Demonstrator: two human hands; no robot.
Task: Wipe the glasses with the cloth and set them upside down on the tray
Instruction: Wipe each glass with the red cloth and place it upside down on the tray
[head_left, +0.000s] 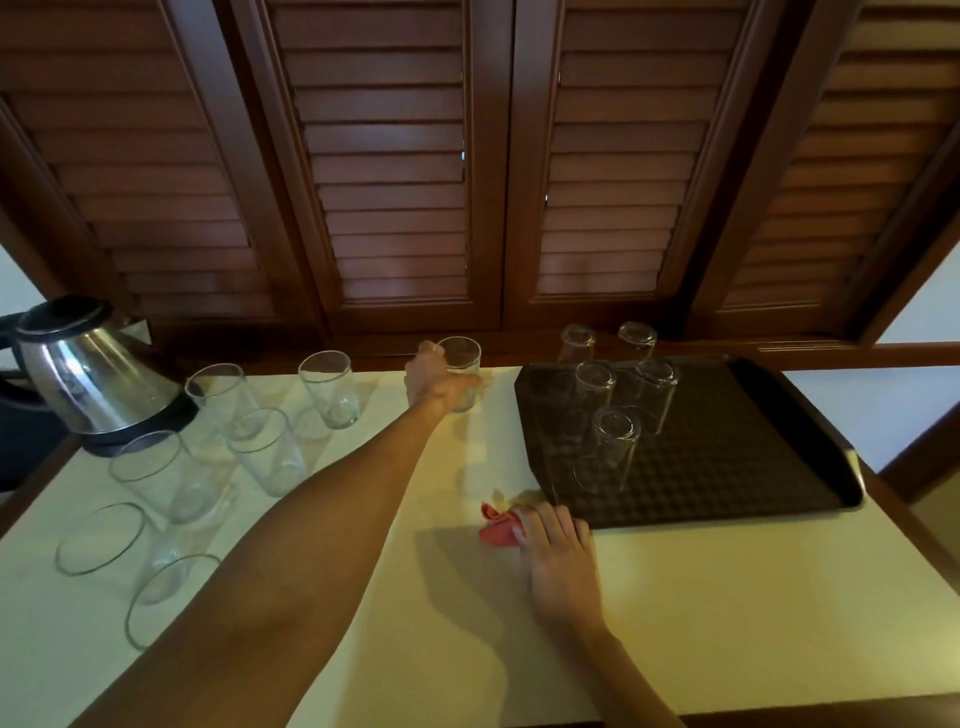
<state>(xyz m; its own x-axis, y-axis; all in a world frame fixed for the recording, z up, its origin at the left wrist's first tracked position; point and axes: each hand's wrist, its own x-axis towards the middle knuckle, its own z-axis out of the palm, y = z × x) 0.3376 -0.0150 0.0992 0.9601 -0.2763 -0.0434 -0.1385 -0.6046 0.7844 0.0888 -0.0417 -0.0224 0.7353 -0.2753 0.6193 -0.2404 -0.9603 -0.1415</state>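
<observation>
Head view — looking down, forward; table (675, 613) close below.

Between the upright glasses (270, 452) on the left and the tray (727, 467) on the right, a bare strip of worktop (753, 623) runs front to back, crossed by the outstretched left arm. The kettle (93, 374) blocks the far left corner. On the tray, five upturned glasses (608, 441) crowd the left and far part, leaving its right half open.

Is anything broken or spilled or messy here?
Nothing looks broken or spilled. Five glasses stand upside down on the tray, the rest wait upright beside the kettle. The left hand holds one glass; the right hand holds the crumpled red cloth.
</observation>
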